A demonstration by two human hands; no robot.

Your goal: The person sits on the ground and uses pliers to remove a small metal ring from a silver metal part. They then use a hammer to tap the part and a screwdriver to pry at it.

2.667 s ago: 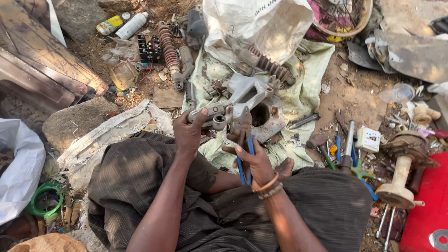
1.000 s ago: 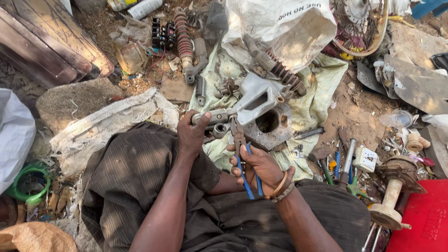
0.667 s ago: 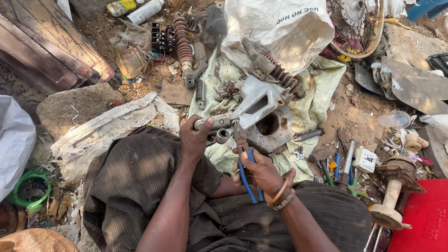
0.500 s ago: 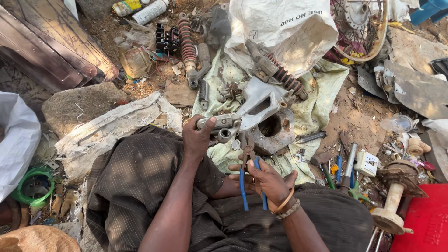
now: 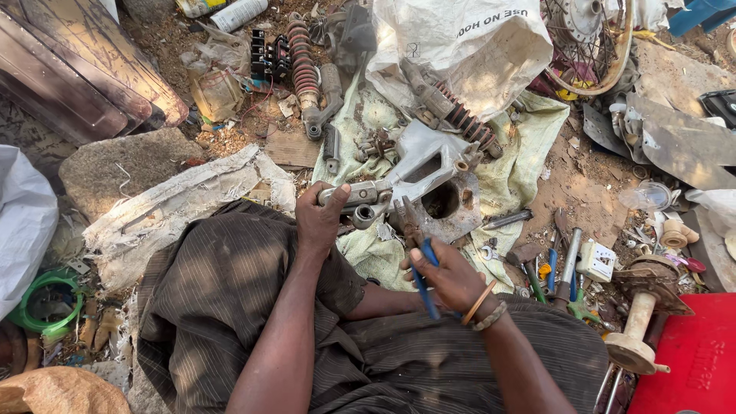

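While the left hand point(image 5: 320, 218) wraps its fingers around one end of a dull grey cast-metal bracket point(image 5: 418, 170) lying on pale green cloth point(image 5: 529, 146), the right hand point(image 5: 448, 276) grips blue-handled pliers point(image 5: 414, 253) against it.

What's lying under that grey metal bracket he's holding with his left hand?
Under the grey metal bracket lies a pale green cloth spread on the dirt. The left hand grips the bracket's near end. Whatever sits directly beneath its body is covered.
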